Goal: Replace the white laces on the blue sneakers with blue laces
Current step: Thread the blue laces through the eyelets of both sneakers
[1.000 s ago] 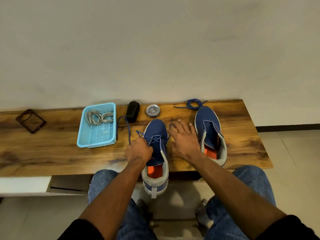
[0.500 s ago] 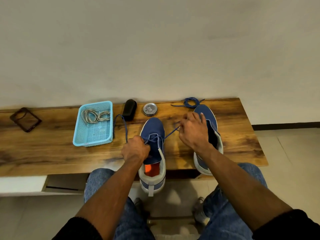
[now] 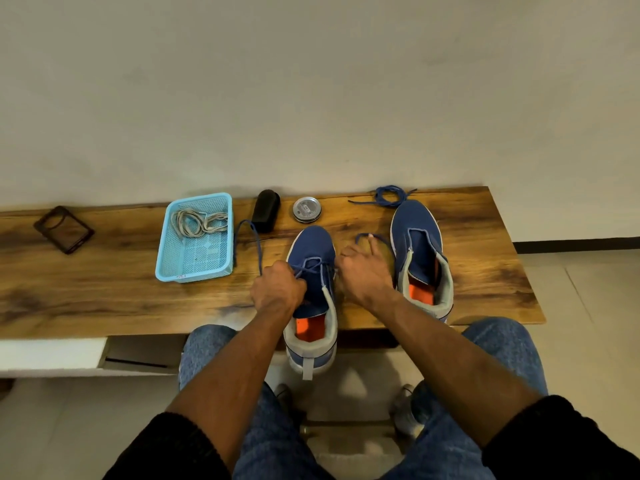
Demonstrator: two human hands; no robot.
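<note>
White laces [image 3: 197, 221]: removed from both sneakers and left bundled in the light-blue basket [image 3: 166, 261], well away from the fingers of either hand.
Left sneaker [image 3: 311, 251]: partly threaded with a blue lace [image 3: 313, 263] across the lower eyelets; the upper eyelets appear unthreaded.
Left hand [image 3: 277, 289]: fingers curled tightly around one end of that lace, whose loose tail [image 3: 254, 237] arcs away beyond the knuckles.
Right hand [image 3: 365, 271]: fingers bent, the other lace end looped over the fingertips [image 3: 371, 241]; the exact pinch cannot be told.
Right sneaker [image 3: 417, 237]: just beside the right-hand fingers, no lace fitted.
Second blue lace [image 3: 389, 196]: coiled on the bench [image 3: 485, 271] beyond the right sneaker's toe, untouched.
Remaining work, as judged: lacing of the left sneaker is to be finished, and the whole right sneaker laced.
</note>
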